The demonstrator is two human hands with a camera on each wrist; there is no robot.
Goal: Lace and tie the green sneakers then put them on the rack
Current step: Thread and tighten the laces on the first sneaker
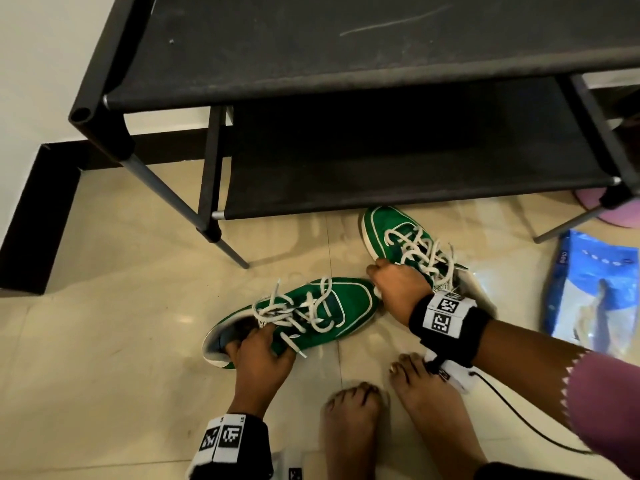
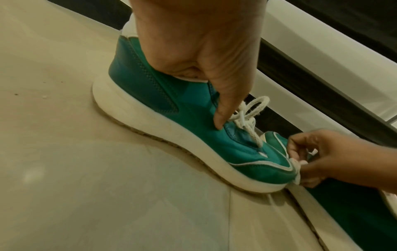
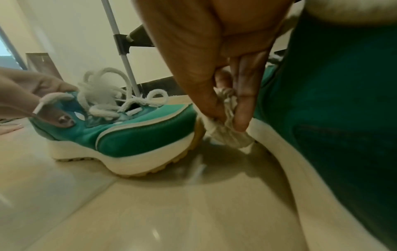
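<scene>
Hands [image 1: 263,355] on both floor sneakers [image 1: 311,310]

Head view: high vantage, facing forward and steeply down onto the tiled floor [image 1: 121,341] in front of the black rack [image 1: 346,81]; both hands and both sneakers fall within it.

Left wrist view: set low and very close, looking along the left hand [image 2: 204,51] at the heel and side of the near sneaker [image 2: 171,118], toward its toe.

Right wrist view: close to floor level, looking along the right hand [image 3: 214,59] past the second sneaker [image 3: 333,101].

Shared ground: all three views take in the near sneaker; each wrist view also catches the opposite hand.
</scene>
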